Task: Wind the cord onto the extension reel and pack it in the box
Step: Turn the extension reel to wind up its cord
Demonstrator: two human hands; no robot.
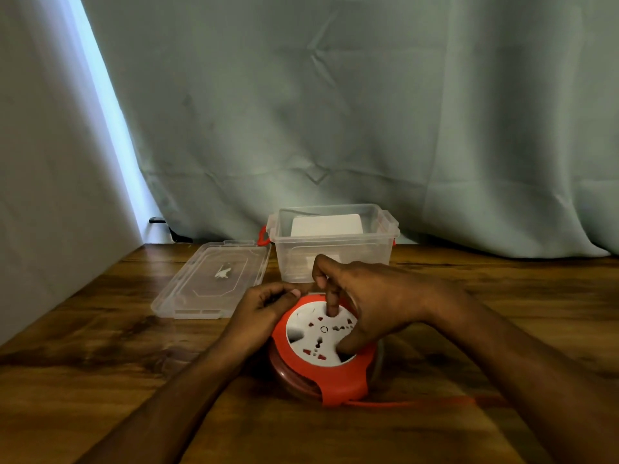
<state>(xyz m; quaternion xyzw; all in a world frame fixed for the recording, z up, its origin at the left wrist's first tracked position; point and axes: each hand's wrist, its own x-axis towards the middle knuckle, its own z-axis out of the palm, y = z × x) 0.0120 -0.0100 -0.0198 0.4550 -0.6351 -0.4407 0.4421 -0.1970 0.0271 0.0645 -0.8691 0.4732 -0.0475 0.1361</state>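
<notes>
Box behind reel; lid apparently just left.

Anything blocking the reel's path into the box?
Nothing visible. The box sits open just behind the reel, with its lid off to the left. A white item already lies inside.

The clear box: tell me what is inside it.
The clear box stands open on the table, its lid flat beside it. A white rectangular object shows inside. The right hand covers the box's lower front, hiding that part.
</notes>
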